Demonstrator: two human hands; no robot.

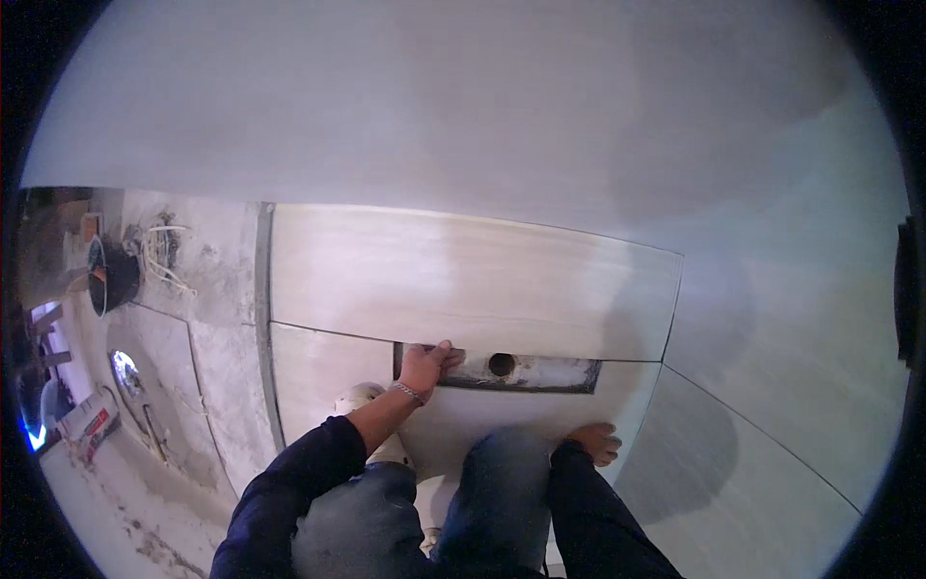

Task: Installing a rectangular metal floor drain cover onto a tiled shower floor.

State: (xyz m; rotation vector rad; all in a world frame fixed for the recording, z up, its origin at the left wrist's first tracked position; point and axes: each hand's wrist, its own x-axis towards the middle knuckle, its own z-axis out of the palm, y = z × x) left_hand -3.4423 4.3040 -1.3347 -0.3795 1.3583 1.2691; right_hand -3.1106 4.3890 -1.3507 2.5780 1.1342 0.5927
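Observation:
A long narrow rectangular recess (550,372) is cut into the pale floor tiling, with a round dark drain hole (501,365) near its middle. My left hand (424,371) reaches over the recess's left end. Its fingers stretch out along the far edge, and I see nothing held in them; the fingertips' exact contact is unclear. Right of my knees, my right hand (595,442) rests on the near floor tile (521,410), fingers laid down on the surface and holding nothing visible. A larger pale tile (463,280) lies just beyond the recess.
Large tiled walls rise ahead and to the right (772,318). A grey strip (265,318) edges the tiling on the left. Past it are rough dusty floor, a black bucket (114,278), pale cables (166,261) and a white-and-red package (92,423).

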